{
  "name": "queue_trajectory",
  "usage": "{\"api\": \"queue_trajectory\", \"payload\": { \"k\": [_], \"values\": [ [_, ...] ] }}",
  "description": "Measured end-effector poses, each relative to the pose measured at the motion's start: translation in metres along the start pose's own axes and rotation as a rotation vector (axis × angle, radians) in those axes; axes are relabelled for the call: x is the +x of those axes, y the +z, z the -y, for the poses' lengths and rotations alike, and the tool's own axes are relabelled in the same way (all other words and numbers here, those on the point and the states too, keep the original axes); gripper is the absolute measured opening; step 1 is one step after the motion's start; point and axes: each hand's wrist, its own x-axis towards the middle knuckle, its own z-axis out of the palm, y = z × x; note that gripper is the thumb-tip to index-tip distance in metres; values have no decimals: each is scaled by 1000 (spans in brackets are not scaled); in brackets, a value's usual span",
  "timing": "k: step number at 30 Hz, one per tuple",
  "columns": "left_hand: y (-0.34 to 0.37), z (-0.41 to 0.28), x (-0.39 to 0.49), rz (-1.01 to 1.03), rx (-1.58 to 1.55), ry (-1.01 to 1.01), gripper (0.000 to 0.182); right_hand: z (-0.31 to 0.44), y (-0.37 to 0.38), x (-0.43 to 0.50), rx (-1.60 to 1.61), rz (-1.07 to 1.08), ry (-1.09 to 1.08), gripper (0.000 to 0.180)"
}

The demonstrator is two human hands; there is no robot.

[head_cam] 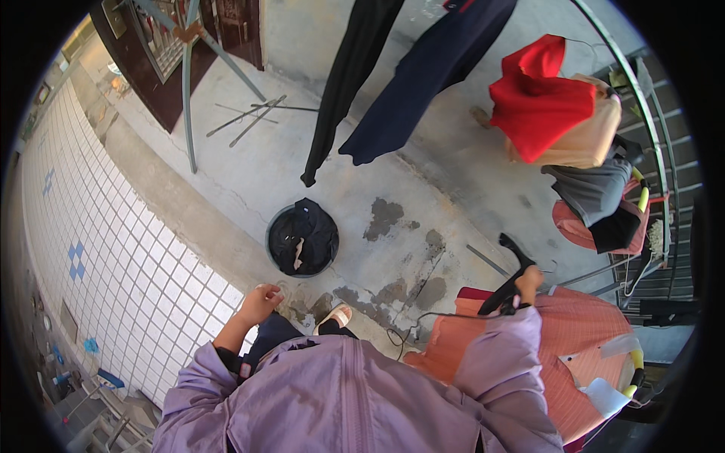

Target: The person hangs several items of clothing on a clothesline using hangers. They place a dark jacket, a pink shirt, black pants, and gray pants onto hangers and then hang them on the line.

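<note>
My right hand (529, 282) is closed on a black plastic clothes hanger (516, 252), out to the right beside a hanging orange-pink shirt (578, 323). A dark cable trails leftward below that hand. My left hand (261, 304) is raised at lower centre-left, its fingers loosely curled, with nothing seen in it. Beyond it on the concrete floor stands a round tub (270, 253) holding dark wet-looking clothes (311, 232). Black trousers (345, 73) and navy trousers (405, 102) hang ahead of me.
Red cloth (538, 99), grey cloth (592, 189) and other garments hang along a metal rail (628, 62) at right. A metal stand (188, 102) with splayed legs is near the dark door (153, 79). White tiles (136, 243) cover the ground at left.
</note>
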Motion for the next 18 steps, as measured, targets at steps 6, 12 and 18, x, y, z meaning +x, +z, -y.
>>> {"api": "queue_trajectory", "payload": {
  "k": [6,12,18],
  "values": [
    [-39,-19,22,183,-218,-67,42,1,105,-332,2,723,-388,47],
    [-6,-61,54,223,-782,-82,81,13,116,-550,-292,1234,-994,35],
    [50,-33,71,-64,-472,-154,39,-41,122,-574,-304,1325,-981,41]
  ]
}}
